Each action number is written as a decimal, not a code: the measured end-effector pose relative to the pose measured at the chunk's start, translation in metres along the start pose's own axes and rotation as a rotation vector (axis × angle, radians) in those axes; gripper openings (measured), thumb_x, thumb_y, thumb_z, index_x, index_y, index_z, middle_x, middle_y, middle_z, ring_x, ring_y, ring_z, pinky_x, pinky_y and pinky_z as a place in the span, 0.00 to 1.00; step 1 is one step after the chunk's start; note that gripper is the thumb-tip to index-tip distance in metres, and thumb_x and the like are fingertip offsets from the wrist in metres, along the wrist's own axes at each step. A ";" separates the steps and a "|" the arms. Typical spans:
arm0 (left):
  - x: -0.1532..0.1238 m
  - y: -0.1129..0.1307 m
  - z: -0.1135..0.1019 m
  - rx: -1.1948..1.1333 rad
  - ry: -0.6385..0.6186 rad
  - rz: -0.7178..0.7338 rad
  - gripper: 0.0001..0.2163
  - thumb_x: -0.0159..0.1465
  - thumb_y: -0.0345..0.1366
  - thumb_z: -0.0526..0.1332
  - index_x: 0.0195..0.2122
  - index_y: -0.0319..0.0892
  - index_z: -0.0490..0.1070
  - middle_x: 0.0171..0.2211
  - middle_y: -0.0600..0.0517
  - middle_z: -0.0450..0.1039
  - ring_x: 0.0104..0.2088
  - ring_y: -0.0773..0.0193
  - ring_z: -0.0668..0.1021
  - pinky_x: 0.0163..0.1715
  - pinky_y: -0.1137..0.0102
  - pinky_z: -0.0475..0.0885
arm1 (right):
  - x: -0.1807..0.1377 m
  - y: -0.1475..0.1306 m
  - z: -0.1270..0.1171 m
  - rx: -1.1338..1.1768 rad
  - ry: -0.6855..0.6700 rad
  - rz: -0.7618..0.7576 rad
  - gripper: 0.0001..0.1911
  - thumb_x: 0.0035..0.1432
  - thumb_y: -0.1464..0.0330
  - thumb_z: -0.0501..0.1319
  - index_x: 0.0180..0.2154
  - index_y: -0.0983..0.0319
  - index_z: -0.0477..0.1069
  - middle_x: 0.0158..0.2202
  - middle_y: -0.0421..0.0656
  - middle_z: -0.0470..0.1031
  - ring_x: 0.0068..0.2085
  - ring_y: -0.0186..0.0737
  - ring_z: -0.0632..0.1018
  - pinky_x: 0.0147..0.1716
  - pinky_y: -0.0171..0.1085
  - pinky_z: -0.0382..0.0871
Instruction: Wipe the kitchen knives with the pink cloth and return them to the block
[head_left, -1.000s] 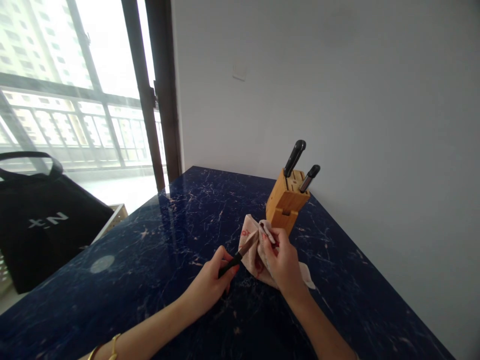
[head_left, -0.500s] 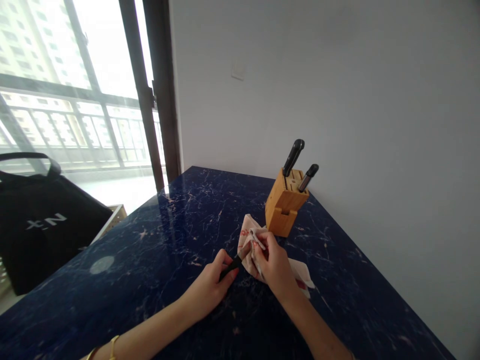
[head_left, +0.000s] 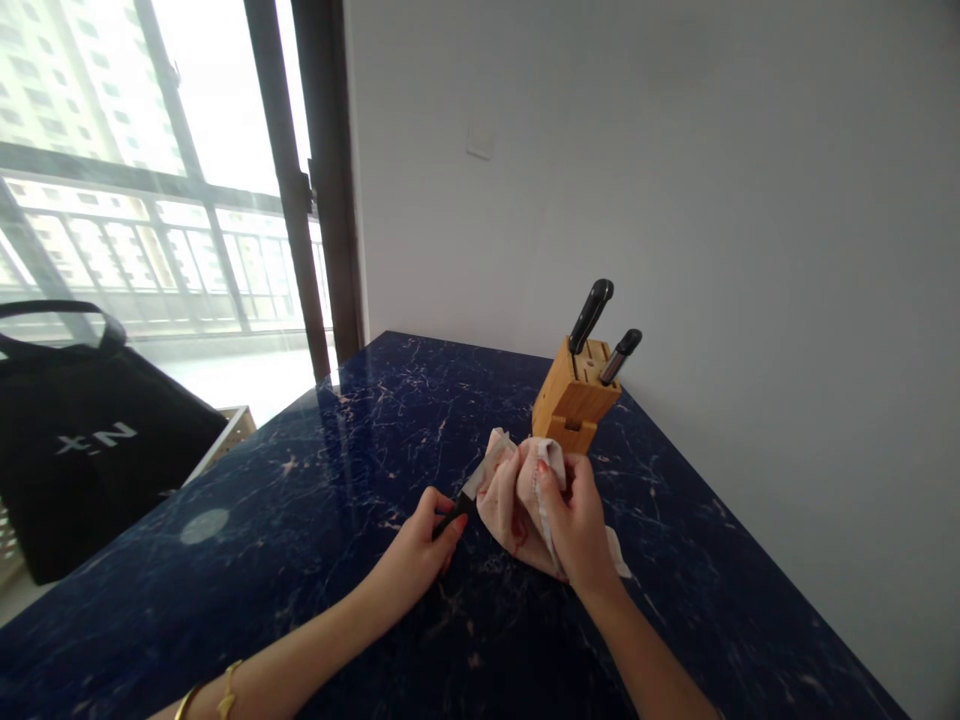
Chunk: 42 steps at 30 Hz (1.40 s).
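My left hand (head_left: 416,555) is closed round the black handle of a small knife (head_left: 471,490), whose blade points up and right into a pale cloth with red print (head_left: 517,500). My right hand (head_left: 574,520) grips that cloth, folded over the blade near its tip. Both hands rest low over a dark blue marbled table (head_left: 322,470). Just behind the cloth stands a wooden knife block (head_left: 574,405) with two black-handled knives in its slots.
A black bag (head_left: 82,440) with white lettering sits off the table's left edge. A white wall (head_left: 675,200) runs along the table's far and right sides. Large windows with a dark frame (head_left: 315,180) are at the left.
My right hand has slid the cloth along the blade toward the tip and back up toward the knife block. The left hand has kept its hold on the handle and shifted slightly left.
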<state>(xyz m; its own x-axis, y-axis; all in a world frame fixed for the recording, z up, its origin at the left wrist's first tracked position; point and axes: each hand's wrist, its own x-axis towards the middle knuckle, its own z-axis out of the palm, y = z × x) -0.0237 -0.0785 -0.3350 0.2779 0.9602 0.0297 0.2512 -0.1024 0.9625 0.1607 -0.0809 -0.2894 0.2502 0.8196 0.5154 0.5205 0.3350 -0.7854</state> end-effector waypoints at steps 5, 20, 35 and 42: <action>-0.004 0.004 0.001 0.024 -0.054 0.059 0.09 0.61 0.44 0.51 0.32 0.44 0.54 0.20 0.60 0.62 0.17 0.72 0.63 0.16 0.77 0.57 | -0.013 -0.004 0.016 0.009 -0.074 -0.016 0.07 0.57 0.62 0.52 0.33 0.60 0.60 0.27 0.39 0.68 0.28 0.36 0.71 0.29 0.35 0.66; -0.005 0.002 0.000 0.043 -0.087 0.053 0.09 0.61 0.44 0.51 0.32 0.45 0.54 0.20 0.60 0.61 0.18 0.71 0.63 0.17 0.76 0.57 | -0.022 -0.010 0.023 0.028 -0.202 -0.034 0.04 0.56 0.68 0.52 0.34 0.60 0.63 0.31 0.40 0.72 0.32 0.38 0.74 0.33 0.35 0.67; -0.003 -0.001 0.000 0.145 -0.069 0.113 0.06 0.61 0.39 0.50 0.32 0.44 0.53 0.24 0.57 0.65 0.23 0.68 0.67 0.24 0.73 0.62 | -0.022 -0.015 0.022 -0.007 -0.334 -0.037 0.03 0.54 0.71 0.52 0.33 0.61 0.62 0.31 0.41 0.71 0.33 0.37 0.74 0.35 0.35 0.66; -0.004 0.001 -0.001 0.216 -0.062 0.126 0.04 0.62 0.37 0.49 0.33 0.44 0.54 0.29 0.54 0.69 0.29 0.64 0.72 0.29 0.71 0.64 | -0.023 -0.018 0.022 0.005 -0.359 -0.054 0.02 0.54 0.72 0.52 0.32 0.60 0.60 0.31 0.41 0.70 0.34 0.38 0.73 0.35 0.36 0.66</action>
<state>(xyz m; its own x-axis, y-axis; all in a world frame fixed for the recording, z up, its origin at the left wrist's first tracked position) -0.0253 -0.0825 -0.3343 0.3742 0.9192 0.1227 0.4017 -0.2799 0.8720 0.1277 -0.0957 -0.2944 -0.0802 0.9113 0.4038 0.5206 0.3837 -0.7627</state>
